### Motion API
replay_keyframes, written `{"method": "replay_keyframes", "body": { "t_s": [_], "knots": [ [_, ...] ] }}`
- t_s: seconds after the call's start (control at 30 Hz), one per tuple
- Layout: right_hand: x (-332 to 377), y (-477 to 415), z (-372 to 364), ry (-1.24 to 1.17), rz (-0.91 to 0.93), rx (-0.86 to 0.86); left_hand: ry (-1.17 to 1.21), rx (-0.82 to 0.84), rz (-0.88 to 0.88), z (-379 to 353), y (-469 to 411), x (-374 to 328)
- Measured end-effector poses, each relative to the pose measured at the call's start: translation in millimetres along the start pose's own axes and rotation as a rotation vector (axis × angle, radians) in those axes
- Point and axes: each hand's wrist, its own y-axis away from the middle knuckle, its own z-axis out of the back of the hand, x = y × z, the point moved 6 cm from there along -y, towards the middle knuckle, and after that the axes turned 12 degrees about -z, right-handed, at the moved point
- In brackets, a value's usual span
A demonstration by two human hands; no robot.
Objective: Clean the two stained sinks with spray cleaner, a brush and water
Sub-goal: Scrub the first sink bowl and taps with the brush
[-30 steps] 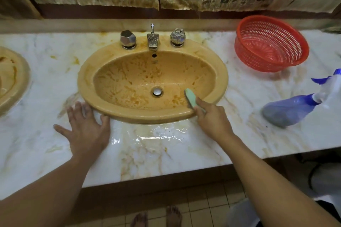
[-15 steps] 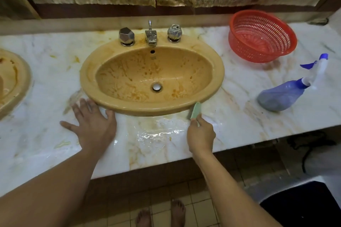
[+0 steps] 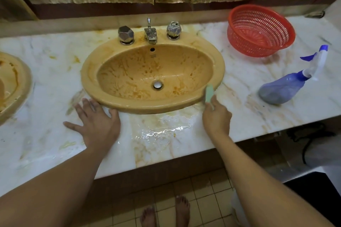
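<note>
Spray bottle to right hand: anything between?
Nothing: only bare, stained marble counter separates the spray bottle and the right hand gripping the brush, head view.

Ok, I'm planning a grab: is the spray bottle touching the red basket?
Apart. The head view shows bare marble counter between the spray bottle and the red basket.

Head view: your one wide-angle camera looks forward and steeply down from close above the bench (image 3: 251,114), the sink (image 3: 88,79) centred and the floor (image 3: 208,199) at bottom.

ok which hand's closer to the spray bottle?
Right. The right hand, holding the brush, sits left of the spray bottle; the left hand lies flat farther left, across the sink.
</note>
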Motion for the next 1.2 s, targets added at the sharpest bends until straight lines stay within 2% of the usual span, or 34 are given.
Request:
{"method": "replay_keyframes", "body": {
  "t_s": [0.1, 0.13, 0.23, 0.3, 0.47, 0.57, 0.67, 0.77, 0.93, 1.07, 1.2],
  "knots": [
    [10, 23, -13, 0.242, 0.267, 0.129, -0.001, 0.004, 0.003, 0, -1, 0],
    [14, 15, -10, 0.281, 0.28, 0.127, -0.002, 0.005, 0.002, 1, -1, 0],
    [22, -17, 13, 0.243, 0.128, 0.071, -0.006, 0.005, 0.004, 0, 0, 0],
    [27, -15, 13, 0.256, 0.109, 0.067, 0.0, -0.002, 0.005, 0, 0, -1],
    [59, 68, -70, 0.413, 0.358, 0.285, 0.006, -0.004, 0.003, 1, 0, 0],
    [82, 98, -105, 0.453, 0.415, 0.361, 0.049, -0.029, -0.007, 2, 0, 2],
    [87, 95, -101, 0.47, 0.419, 0.383, 0.095, -0.058, -0.015, 3, 2, 6],
    [61, 52, -57, 0.388, 0.316, 0.339, 0.115, -0.078, -0.024, 2, 2, 7],
    [35, -63, 26, 0.32, 0.056, 0.105, 0.096, -0.083, -0.012, 3, 2, 4],
    [70, -133, 46, 0.35, 0.033, 0.016, 0.079, -0.081, -0.001, 2, 2, 3],
    [118, -178, 38, 0.467, 0.114, -0.002, 0.048, -0.066, 0.021, -1, 0, 4]
  ]
}}
